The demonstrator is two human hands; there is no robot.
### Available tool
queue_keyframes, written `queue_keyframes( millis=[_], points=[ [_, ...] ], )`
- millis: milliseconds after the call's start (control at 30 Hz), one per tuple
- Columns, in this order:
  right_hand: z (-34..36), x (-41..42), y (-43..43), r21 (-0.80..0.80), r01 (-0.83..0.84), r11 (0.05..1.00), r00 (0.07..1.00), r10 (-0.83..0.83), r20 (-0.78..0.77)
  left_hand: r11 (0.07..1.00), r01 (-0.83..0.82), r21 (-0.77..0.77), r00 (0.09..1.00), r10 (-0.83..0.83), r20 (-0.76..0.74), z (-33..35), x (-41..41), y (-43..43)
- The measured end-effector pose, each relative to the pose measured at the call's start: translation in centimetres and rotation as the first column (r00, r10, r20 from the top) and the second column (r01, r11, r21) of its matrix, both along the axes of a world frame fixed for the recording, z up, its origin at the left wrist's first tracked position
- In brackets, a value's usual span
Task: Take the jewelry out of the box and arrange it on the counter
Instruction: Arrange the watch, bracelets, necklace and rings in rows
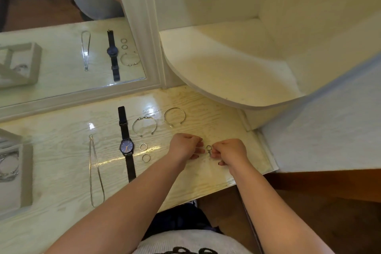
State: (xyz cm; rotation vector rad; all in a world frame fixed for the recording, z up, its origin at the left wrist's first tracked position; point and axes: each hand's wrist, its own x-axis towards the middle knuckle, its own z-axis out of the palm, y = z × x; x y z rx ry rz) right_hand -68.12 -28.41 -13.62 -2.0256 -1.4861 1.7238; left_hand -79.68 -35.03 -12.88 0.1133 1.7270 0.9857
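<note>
A small silver ring-shaped piece (208, 148) sits between my two hands just above the counter (206, 105). My right hand (228, 150) pinches it with curled fingers. My left hand (185, 145) is curled beside it, its fingertips close to the piece; I cannot tell whether they touch it. Laid out on the counter are a thin chain necklace (93, 171), a dark watch (126, 144), two rings (143, 147) (146, 158) and two open bangles (144, 126) (174, 116). The grey jewelry box (26, 171) stands at the far left with silver pieces (8, 166) inside.
A framed mirror (144, 47) leans behind the counter and reflects the jewelry. A curved cream shelf (226, 72) overhangs the counter's back right. The counter's right edge (268, 150) drops to a brown floor.
</note>
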Motion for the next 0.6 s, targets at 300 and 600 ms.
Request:
queue_keyframes(
  millis=[300,600],
  points=[
    [-0.2,0.1,0.0,-0.133,0.08,0.988,0.993,-0.091,-0.078,0.997,0.072,-0.025,0.995,-0.074,-0.072,-1.0,0.5,0.3],
    [-0.8,0.6,-0.6,-0.105,0.079,0.991,0.983,-0.095,-0.156,0.968,0.25,-0.025,0.905,-0.243,-0.349,-2.4,1.1,0.4]
  ],
)
